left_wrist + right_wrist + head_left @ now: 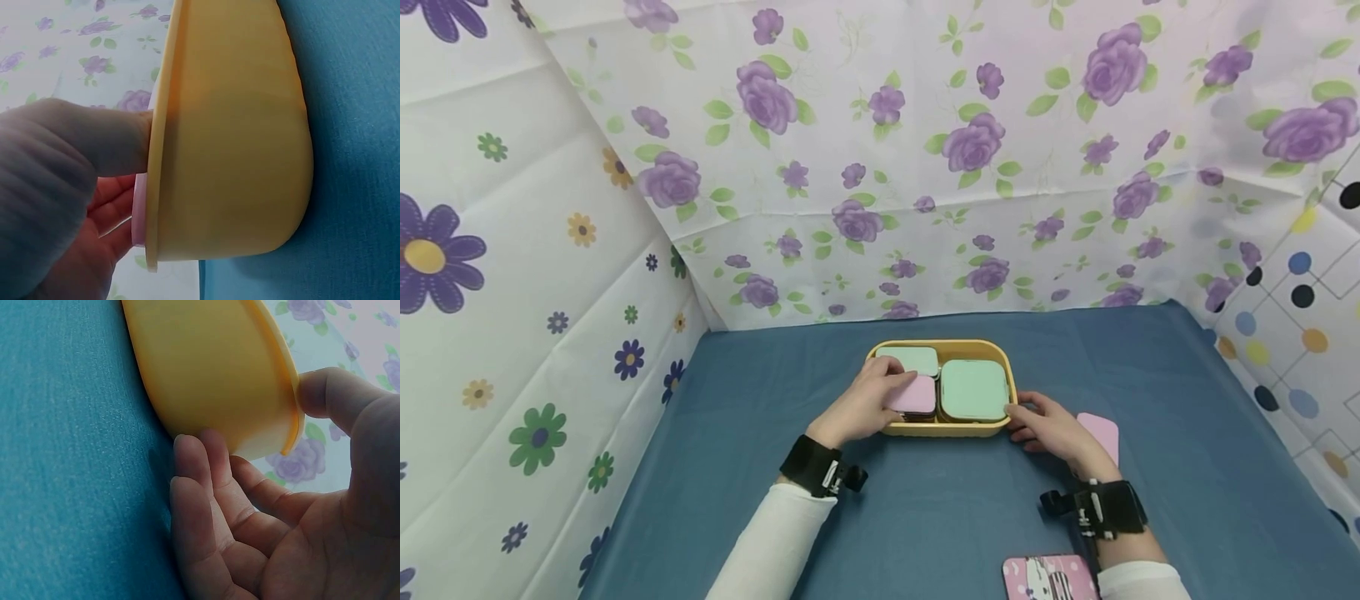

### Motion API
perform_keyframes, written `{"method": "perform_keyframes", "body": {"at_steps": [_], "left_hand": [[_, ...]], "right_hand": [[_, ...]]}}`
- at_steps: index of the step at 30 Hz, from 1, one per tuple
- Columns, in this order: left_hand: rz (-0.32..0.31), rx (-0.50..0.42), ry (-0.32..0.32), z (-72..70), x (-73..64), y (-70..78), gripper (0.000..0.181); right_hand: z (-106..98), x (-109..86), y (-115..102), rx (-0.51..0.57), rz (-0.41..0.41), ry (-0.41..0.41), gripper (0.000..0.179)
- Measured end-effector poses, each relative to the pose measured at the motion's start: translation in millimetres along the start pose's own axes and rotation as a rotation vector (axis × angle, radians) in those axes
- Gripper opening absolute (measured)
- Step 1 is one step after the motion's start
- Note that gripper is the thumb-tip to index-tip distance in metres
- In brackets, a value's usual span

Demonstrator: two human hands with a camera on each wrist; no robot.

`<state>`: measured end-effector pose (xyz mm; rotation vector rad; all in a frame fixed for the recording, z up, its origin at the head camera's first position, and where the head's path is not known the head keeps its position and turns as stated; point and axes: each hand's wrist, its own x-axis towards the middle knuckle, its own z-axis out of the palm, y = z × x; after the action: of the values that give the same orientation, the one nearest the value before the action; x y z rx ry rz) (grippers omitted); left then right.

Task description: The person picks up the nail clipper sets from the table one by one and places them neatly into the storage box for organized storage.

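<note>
A yellow plastic bin [951, 430] with rounded corners rests on the blue cloth. Inside it are a large mint-green rounded square [973, 390], a smaller mint-green one [913, 358] and a pink one [917, 395] with darker edges beneath. My left hand [868, 398] pinches the pink piece, fingers over its far side and thumb by the near rim. In the left wrist view, the pink edge [139, 219] stands just above the rim. My right hand [1051, 429] holds the bin's right end, thumb [319, 390] on the rim and fingers against the outer wall.
A pink rounded piece [1101, 433] lies on the cloth beyond my right wrist, partly hidden by it. Nearer me is a pink case with a cartoon print [1049, 578], cut off by the frame's bottom. Flowered sheets [865, 167] hang behind and at the left.
</note>
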<state>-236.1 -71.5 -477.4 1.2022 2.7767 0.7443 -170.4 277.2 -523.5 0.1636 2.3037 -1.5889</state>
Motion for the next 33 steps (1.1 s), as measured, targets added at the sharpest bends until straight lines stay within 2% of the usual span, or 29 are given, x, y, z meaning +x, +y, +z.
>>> {"method": "perform_keyframes", "body": {"at_steps": [9, 17, 21, 33], "left_hand": [[0.018, -0.001, 0.02, 0.2, -1.1, -2.5, 0.065], [0.035, 0.016, -0.001, 0.3, -1.9, -5.5, 0.062], [0.018, 0.021, -0.003, 2.8, -3.4, -6.6, 0.062], [0.002, 0.001, 0.045, 5.9, -6.9, -9.2, 0.06]], "right_hand": [[0.1, 0.7, 1.6, -0.004, 0.011, -0.003, 0.078], [-0.8, 0.1, 1.3, -0.003, 0.002, -0.003, 0.078], [-0.1, 0.4, 1.7, -0.006, -0.004, -0.003, 0.078], [1.4, 1.6, 3.7, -0.005, -0.004, 0.0, 0.076]]}}
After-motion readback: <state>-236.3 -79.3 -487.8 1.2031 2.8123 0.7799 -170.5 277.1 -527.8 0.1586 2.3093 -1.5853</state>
